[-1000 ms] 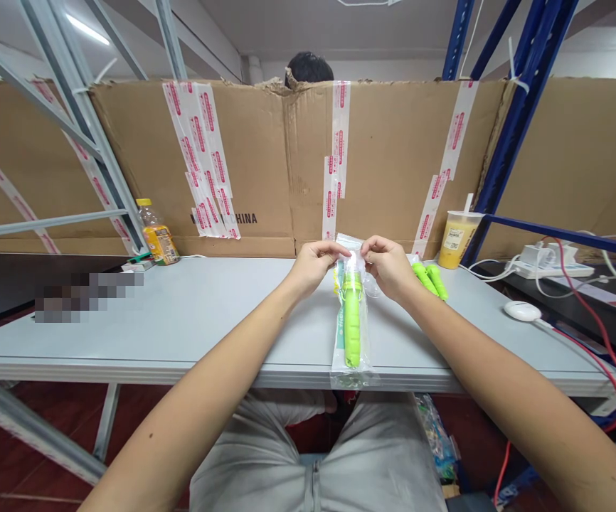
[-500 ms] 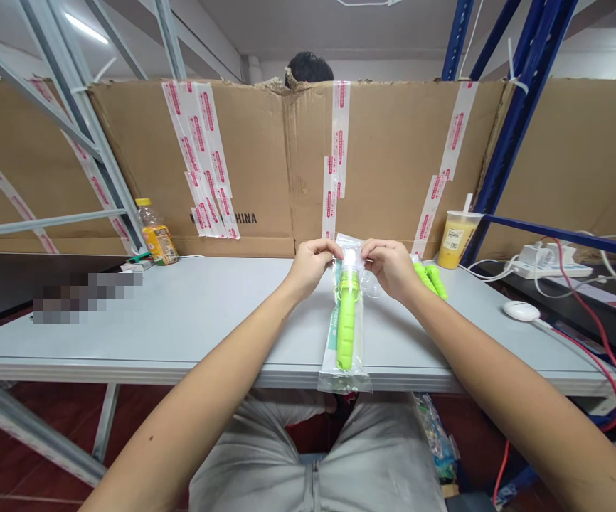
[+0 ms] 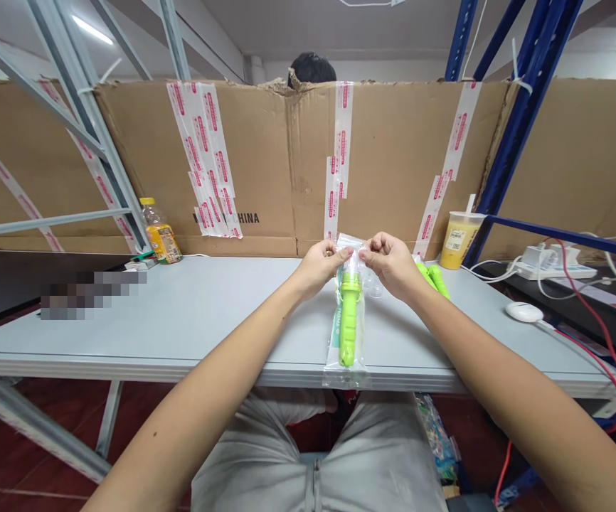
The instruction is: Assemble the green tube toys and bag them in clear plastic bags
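A clear plastic bag (image 3: pixel 346 359) hangs above the grey table (image 3: pixel 206 313), held by its top edge. Inside it is a bright green stick-shaped item (image 3: pixel 348 320) with a white tip. My left hand (image 3: pixel 320 267) pinches the bag's top on the left side. My right hand (image 3: pixel 390 263) pinches the same top edge on the right. The two hands nearly touch over the bag's opening. Two more green items (image 3: pixel 432 276) lie on the table just right of my right hand.
A taped cardboard wall (image 3: pixel 287 156) closes off the back of the table, with a person's head behind it. A yellow drink bottle (image 3: pixel 161 232) stands back left, a lidded cup with straw (image 3: pixel 458 238) back right. A white mouse (image 3: pixel 524 311), power strip and red cables lie right.
My hands have drawn closer together at the bag's top. The bag swung slightly, its lower end shifting left then back toward the middle.
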Action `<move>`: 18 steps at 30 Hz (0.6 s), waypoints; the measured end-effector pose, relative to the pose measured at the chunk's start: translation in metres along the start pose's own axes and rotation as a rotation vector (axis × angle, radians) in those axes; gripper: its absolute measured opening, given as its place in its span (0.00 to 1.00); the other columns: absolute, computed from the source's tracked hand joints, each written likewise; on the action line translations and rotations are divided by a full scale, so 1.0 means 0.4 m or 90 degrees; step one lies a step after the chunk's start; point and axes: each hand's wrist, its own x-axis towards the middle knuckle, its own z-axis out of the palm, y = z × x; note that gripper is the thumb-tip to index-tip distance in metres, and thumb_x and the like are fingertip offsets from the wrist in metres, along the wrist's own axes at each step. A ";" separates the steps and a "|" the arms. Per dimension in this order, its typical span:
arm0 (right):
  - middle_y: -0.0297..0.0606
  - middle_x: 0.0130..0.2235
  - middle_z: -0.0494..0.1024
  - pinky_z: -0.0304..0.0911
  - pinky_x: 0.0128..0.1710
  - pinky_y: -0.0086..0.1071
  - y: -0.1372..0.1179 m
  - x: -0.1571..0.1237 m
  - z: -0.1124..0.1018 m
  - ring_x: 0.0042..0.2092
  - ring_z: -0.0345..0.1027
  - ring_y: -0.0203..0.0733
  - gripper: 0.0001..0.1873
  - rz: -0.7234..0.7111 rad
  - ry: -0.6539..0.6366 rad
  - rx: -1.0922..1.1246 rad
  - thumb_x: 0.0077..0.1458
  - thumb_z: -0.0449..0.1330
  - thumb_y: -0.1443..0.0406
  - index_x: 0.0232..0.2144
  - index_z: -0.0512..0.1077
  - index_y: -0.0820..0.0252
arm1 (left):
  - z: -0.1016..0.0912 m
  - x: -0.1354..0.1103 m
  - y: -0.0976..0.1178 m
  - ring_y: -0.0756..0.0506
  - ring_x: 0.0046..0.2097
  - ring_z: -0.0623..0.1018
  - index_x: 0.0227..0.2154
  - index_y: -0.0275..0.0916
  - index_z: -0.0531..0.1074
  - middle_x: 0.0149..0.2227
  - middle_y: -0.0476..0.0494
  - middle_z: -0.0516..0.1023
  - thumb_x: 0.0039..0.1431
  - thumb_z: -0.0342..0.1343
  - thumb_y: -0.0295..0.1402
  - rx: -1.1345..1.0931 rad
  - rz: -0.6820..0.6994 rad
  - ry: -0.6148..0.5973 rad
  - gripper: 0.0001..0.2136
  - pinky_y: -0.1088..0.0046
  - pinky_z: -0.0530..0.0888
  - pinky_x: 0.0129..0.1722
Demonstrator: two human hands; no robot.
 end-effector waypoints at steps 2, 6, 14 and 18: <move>0.28 0.26 0.65 0.55 0.30 0.30 0.002 -0.001 0.001 0.29 0.57 0.33 0.26 0.000 0.004 0.000 0.37 0.73 0.64 0.24 0.56 0.56 | -0.004 -0.002 -0.001 0.53 0.28 0.71 0.27 0.35 0.69 0.27 0.48 0.72 0.44 0.70 0.46 0.006 -0.033 -0.050 0.21 0.75 0.66 0.28; 0.27 0.26 0.64 0.57 0.31 0.30 -0.001 -0.002 0.007 0.29 0.58 0.32 0.25 0.017 0.017 0.017 0.37 0.72 0.65 0.24 0.55 0.56 | -0.011 -0.004 0.002 0.50 0.29 0.73 0.27 0.32 0.74 0.27 0.44 0.74 0.48 0.65 0.53 0.034 -0.097 -0.120 0.24 0.73 0.69 0.30; 0.37 0.28 0.73 0.63 0.28 0.33 -0.014 -0.010 0.012 0.28 0.66 0.38 0.18 0.243 -0.075 0.010 0.47 0.69 0.53 0.28 0.70 0.60 | -0.014 0.008 -0.018 0.51 0.26 0.72 0.26 0.32 0.74 0.25 0.45 0.74 0.48 0.65 0.53 0.037 -0.004 -0.077 0.24 0.73 0.69 0.28; 0.31 0.20 0.66 0.54 0.20 0.30 -0.011 -0.009 -0.001 0.21 0.58 0.33 0.20 0.261 -0.106 -0.020 0.47 0.70 0.52 0.24 0.70 0.61 | -0.017 0.010 -0.025 0.51 0.27 0.73 0.27 0.32 0.74 0.26 0.44 0.75 0.49 0.65 0.52 0.036 -0.011 -0.094 0.23 0.72 0.70 0.29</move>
